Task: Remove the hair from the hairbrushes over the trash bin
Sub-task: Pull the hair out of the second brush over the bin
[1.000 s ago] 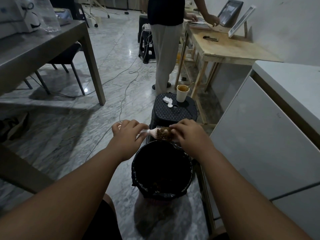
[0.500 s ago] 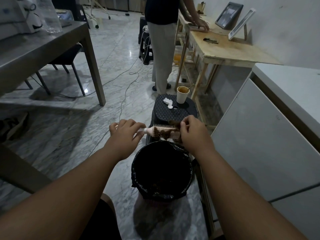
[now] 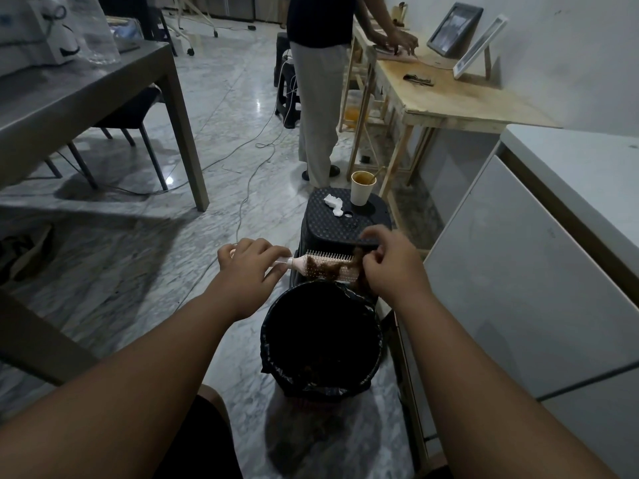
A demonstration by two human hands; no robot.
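Note:
A pink-white round hairbrush (image 3: 328, 266) lies level above the far rim of the black-lined trash bin (image 3: 276, 335). My left hand (image 3: 250, 262) is closed around its handle. Brown hair (image 3: 323, 268) clings to the bristles and trails off the brush's right end. My right hand (image 3: 392, 264) pinches that clump at the right end, and a dark comb (image 3: 366, 242) shows at its fingers. Some brown hair lies inside the bin.
A black stool (image 3: 345, 223) just beyond the bin carries a paper cup (image 3: 362, 187) and a crumpled tissue (image 3: 333, 203). A person (image 3: 320, 98) stands at a wooden table (image 3: 460, 98). White cabinet (image 3: 518, 271) on the right, grey table (image 3: 86, 95) on the left, cables on the floor.
My right hand has slid rightward along the brush, dragging the hair toward the tip and baring more bristles. The left hand has held the handle steady.

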